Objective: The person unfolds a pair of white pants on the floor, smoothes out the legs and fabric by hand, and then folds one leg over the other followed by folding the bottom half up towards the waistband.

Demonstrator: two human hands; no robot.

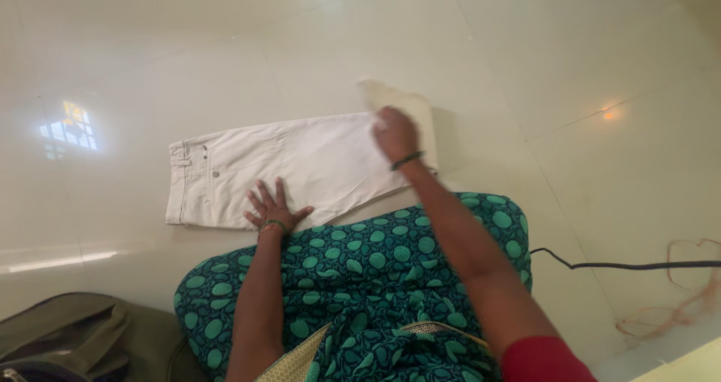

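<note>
White trousers half folded on the pale tile floor, mid frame.

I see the white cotton trousers [300, 168] lying flat; my left hand [272, 211] is spread, pressing the lower edge, and my right hand [395, 134] pinches the folded leg end. That fold could slip askew if the pinch loosens; the black cable [623, 265] lies well apart, right.

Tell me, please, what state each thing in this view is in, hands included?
White trousers: folded, flat on the floor.
Left hand: open, fingers spread, pressing on the trousers.
Right hand: closed on the trousers' folded end.
Black cable: lying loose on the floor.
Olive bag: slumped.
</note>
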